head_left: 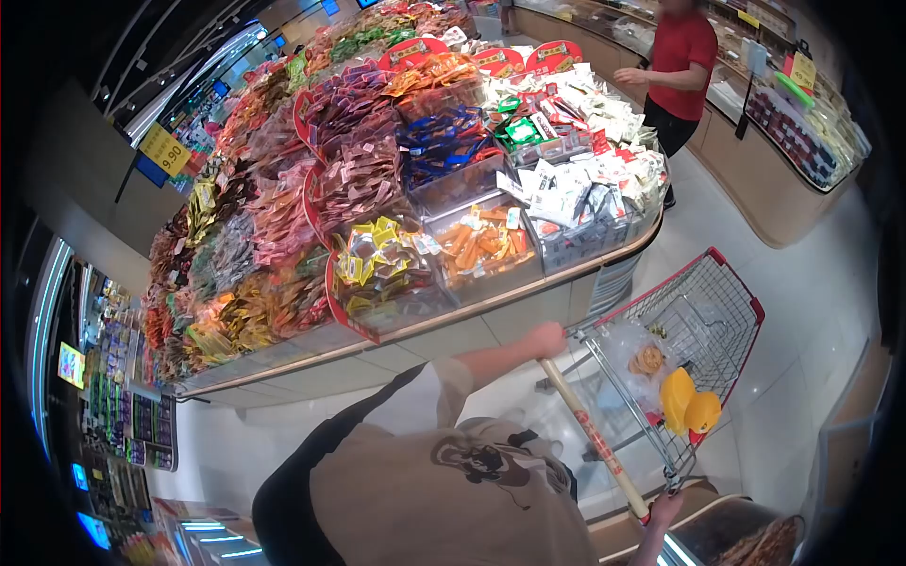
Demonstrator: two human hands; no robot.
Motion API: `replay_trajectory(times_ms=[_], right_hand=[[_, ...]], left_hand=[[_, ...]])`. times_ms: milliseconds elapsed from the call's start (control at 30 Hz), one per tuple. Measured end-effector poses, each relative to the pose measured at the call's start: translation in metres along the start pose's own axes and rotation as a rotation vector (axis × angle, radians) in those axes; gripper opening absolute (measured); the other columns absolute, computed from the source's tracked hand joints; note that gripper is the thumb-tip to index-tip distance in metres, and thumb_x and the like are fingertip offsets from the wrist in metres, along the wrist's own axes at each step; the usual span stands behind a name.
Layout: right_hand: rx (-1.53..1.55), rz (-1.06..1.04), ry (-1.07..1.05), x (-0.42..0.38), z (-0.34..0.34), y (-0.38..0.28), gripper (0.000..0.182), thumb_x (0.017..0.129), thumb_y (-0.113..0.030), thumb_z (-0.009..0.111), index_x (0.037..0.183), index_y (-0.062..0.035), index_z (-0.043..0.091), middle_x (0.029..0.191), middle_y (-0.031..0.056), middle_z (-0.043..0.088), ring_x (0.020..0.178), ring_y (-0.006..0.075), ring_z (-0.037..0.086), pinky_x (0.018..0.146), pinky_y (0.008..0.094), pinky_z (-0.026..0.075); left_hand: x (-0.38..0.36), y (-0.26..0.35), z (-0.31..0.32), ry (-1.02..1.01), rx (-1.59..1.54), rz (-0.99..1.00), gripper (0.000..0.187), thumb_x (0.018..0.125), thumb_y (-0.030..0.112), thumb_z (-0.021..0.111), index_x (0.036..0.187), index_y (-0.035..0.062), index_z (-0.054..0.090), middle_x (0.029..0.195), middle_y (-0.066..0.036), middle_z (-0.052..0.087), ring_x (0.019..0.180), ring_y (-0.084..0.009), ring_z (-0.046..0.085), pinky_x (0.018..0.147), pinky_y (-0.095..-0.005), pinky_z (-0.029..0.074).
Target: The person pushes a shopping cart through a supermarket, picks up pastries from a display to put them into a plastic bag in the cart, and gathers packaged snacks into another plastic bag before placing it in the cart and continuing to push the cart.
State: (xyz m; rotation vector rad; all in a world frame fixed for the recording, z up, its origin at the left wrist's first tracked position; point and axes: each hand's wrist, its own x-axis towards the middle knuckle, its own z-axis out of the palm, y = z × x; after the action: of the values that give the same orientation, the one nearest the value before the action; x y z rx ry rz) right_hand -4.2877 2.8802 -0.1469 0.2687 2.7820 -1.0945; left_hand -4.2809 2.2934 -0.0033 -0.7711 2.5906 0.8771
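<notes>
My left hand [545,341] is closed at the far end of the shopping cart's handle [595,439], a pale bar with red lettering. Beside the handle's near end, my right hand [667,508] grips the cart at its metal corner; its fingers are partly hidden. The wire shopping cart [746,354] has red corner trim. In its basket lies a clear plastic bag [620,345] with a tan food item [646,360] in or on it. Nearer to my right hand are two rounded yellow objects [678,401], whose kind I cannot make out.
A long display [472,316] heaped with wrapped snacks in clear bins runs along the left of the cart. A person in a red shirt [686,52] stands beyond it, by a curved counter [755,203]. A brown basket-like container [769,545] is at lower right.
</notes>
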Motion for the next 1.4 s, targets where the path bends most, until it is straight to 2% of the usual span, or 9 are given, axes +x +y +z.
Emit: replay_trajectory(times_ms=[67, 167, 467, 767, 900, 1000, 1100, 1200, 1400], right_hand=[[0.053, 0.160, -0.127, -0.007, -0.021, -0.043, 0.018, 0.078, -0.005, 0.049, 0.094, 0.0040, 0.047, 0.083, 0.0180, 0.052, 0.073, 0.0301, 0.056, 0.069, 0.0418, 0.046], [0.185, 0.271, -0.204, -0.019, -0.047, -0.116, 0.016, 0.076, -0.002, 0.046, 0.091, 0.0012, 0.045, 0.076, 0.0130, 0.048, 0.055, 0.0219, 0.052, 0.049, 0.0357, 0.044], [0.183, 0.158, -0.171, -0.013, -0.054, -0.126, 0.017, 0.083, -0.010, 0.051, 0.092, 0.0044, 0.050, 0.078, 0.0171, 0.057, 0.063, 0.0249, 0.060, 0.054, 0.0361, 0.048], [-0.023, 0.031, -0.165, -0.011, -0.058, -0.118, 0.027, 0.082, -0.011, 0.052, 0.098, 0.0105, 0.053, 0.086, 0.0247, 0.060, 0.080, 0.0307, 0.059, 0.074, 0.0389, 0.045], [0.104, 0.091, -0.174, -0.007, -0.047, -0.091, 0.023, 0.076, -0.004, 0.052, 0.094, 0.0087, 0.049, 0.079, 0.0192, 0.055, 0.072, 0.0306, 0.058, 0.068, 0.0414, 0.045], [0.128, 0.157, -0.191, -0.028, -0.066, -0.141, 0.025, 0.077, -0.005, 0.052, 0.097, 0.0091, 0.048, 0.078, 0.0189, 0.056, 0.065, 0.0290, 0.058, 0.059, 0.0396, 0.047], [0.083, 0.038, -0.134, -0.032, -0.056, -0.116, 0.026, 0.077, -0.005, 0.052, 0.098, 0.0095, 0.047, 0.076, 0.0184, 0.055, 0.061, 0.0279, 0.057, 0.055, 0.0387, 0.047], [0.135, 0.146, -0.201, -0.043, -0.062, -0.122, 0.026, 0.077, -0.006, 0.052, 0.098, 0.0094, 0.047, 0.079, 0.0177, 0.054, 0.065, 0.0270, 0.058, 0.059, 0.0383, 0.047], [0.037, -0.024, -0.068, -0.033, -0.038, -0.023, 0.015, 0.079, -0.006, 0.050, 0.091, 0.0034, 0.047, 0.076, 0.0129, 0.052, 0.063, 0.0211, 0.056, 0.054, 0.0342, 0.046]], left_hand=[[-0.003, 0.008, -0.005, -0.025, -0.025, -0.028, 0.029, 0.081, 0.023, 0.051, 0.077, -0.0017, 0.065, 0.071, -0.020, 0.065, 0.062, -0.0325, 0.065, 0.065, -0.0416, 0.054], [-0.007, 0.019, -0.009, -0.016, -0.005, -0.009, 0.030, 0.081, 0.023, 0.051, 0.078, -0.0020, 0.066, 0.071, -0.020, 0.065, 0.062, -0.0317, 0.066, 0.064, -0.0410, 0.055], [-0.007, 0.028, -0.005, 0.120, -0.002, -0.021, 0.027, 0.079, 0.023, 0.053, 0.079, -0.0004, 0.067, 0.076, -0.022, 0.065, 0.072, -0.0346, 0.065, 0.071, -0.0431, 0.053], [-0.013, 0.034, -0.009, 0.119, -0.022, -0.067, 0.024, 0.074, 0.022, 0.057, 0.084, 0.0037, 0.069, 0.084, -0.019, 0.066, 0.079, -0.0348, 0.064, 0.072, -0.0431, 0.052], [-0.018, 0.035, -0.008, 0.149, 0.020, -0.076, 0.025, 0.075, 0.023, 0.057, 0.085, 0.0037, 0.069, 0.084, -0.018, 0.066, 0.080, -0.0346, 0.064, 0.073, -0.0430, 0.052], [-0.029, 0.040, -0.013, 0.172, 0.015, -0.079, 0.025, 0.076, 0.025, 0.057, 0.084, 0.0035, 0.069, 0.083, -0.019, 0.066, 0.079, -0.0347, 0.064, 0.073, -0.0430, 0.052], [-0.037, 0.037, -0.014, 0.195, 0.016, -0.067, 0.025, 0.076, 0.025, 0.057, 0.084, 0.0035, 0.069, 0.083, -0.019, 0.066, 0.079, -0.0347, 0.064, 0.073, -0.0430, 0.052], [-0.048, 0.032, -0.014, 0.195, 0.021, -0.054, 0.025, 0.076, 0.025, 0.057, 0.083, 0.0037, 0.069, 0.083, -0.019, 0.066, 0.079, -0.0346, 0.063, 0.073, -0.0434, 0.051], [-0.072, 0.020, -0.006, 0.231, 0.043, -0.008, 0.026, 0.075, 0.026, 0.058, 0.081, 0.0035, 0.068, 0.083, -0.020, 0.065, 0.079, -0.0354, 0.063, 0.073, -0.0448, 0.051]])
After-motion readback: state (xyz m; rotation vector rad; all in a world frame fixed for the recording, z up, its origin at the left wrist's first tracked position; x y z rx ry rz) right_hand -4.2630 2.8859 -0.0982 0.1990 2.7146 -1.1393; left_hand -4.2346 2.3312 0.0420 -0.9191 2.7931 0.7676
